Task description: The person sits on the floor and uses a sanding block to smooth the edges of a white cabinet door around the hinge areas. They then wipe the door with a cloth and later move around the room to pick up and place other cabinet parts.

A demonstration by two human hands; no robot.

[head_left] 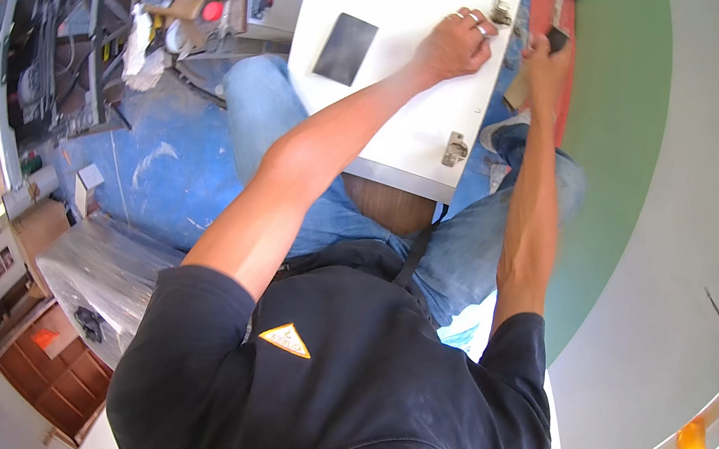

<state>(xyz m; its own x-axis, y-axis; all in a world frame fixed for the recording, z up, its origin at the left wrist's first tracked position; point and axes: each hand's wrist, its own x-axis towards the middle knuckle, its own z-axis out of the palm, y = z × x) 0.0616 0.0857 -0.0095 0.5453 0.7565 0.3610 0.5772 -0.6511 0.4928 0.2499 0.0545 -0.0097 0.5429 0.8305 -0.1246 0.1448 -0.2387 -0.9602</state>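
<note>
A white cabinet door (404, 70) lies flat across my lap, with two metal hinges, the far hinge (501, 12) and the near hinge (456, 149), along its right edge. My left hand (456, 46) rests on the door just left of the far hinge, its fingers bent and drawn together; whatever they may hold is hidden. Beyond the right edge, my right hand (546, 63) is closed around a tool with a black end (557, 39); a tan part shows below the hand, and its kind is unclear. A flat dark rectangle (345, 49) lies on the door's left half.
Left of the door, a cluttered work surface (189, 6) bears a bag, tape and tools. A dark metal rack with cables (46, 48) stands farther left on the blue floor (152, 157). Plastic-wrapped goods (110, 268) sit at lower left. A green and white wall (614, 124) rises close on the right.
</note>
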